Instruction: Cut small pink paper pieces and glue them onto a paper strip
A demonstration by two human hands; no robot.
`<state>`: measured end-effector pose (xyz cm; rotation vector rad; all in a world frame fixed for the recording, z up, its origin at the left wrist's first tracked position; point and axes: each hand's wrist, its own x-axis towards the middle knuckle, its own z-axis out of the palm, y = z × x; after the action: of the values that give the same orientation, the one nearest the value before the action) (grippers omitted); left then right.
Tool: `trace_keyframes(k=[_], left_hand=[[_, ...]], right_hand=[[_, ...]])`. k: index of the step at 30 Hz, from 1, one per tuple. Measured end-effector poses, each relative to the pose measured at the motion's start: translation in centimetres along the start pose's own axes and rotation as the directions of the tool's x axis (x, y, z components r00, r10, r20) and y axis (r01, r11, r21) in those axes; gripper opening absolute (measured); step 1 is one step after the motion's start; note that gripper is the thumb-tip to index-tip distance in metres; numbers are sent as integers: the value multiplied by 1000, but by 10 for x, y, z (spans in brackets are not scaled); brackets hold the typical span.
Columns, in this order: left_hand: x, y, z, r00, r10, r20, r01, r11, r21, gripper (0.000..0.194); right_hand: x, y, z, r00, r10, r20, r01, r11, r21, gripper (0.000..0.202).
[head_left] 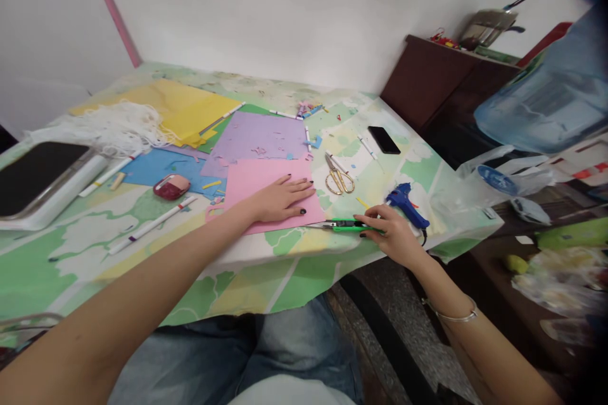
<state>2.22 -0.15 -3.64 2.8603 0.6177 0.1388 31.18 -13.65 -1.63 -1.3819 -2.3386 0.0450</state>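
Observation:
My left hand (284,200) lies flat with its fingers spread on a pink sheet (247,178) near the front edge of the table. My right hand (387,231) has its fingers closed on the handle of a green utility knife (349,224). The knife lies low along the table, its blade pointing left at the lower right corner of the pink sheet. Gold-handled scissors (338,178) rest behind the knife. To the right of them is a blue glue gun (407,204). A purple sheet (261,136) with small scraps on it lies behind the pink one.
Yellow sheets (190,104), white strings (118,121), a blue sheet (152,168) and a dark red and pink case (171,186) are on the left. A black phone (384,140) and several markers lie on the patterned tablecloth. A plastic bag (503,180) is at the right.

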Motion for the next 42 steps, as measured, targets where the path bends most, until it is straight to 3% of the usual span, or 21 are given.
trace_keyframes(k=[8,19,29,35,42], left_hand=[[1,-1,1,1000,1,1,-1,1000,-14,60],[1,-1,0,1000,4,10,-4,1000,-12,61],[1,-3,2,1000,9,0,-9,1000,2,61],[1,-2,2,1000,13,1,-13,1000,-8,61],[1,-4,-5,1000,-13,-2,12,987,-160,51]], right_hand=[[9,-4,7,999,-50,10,50,999,22,30],[8,3,1,998,-46,36,44,997,57,28],[23,-9,10,995,-99,21,98,994,46,27],[17,-9,5,995,-95,21,93,993,72,29],[16,-9,10,997,-81,1,81,996,47,27]])
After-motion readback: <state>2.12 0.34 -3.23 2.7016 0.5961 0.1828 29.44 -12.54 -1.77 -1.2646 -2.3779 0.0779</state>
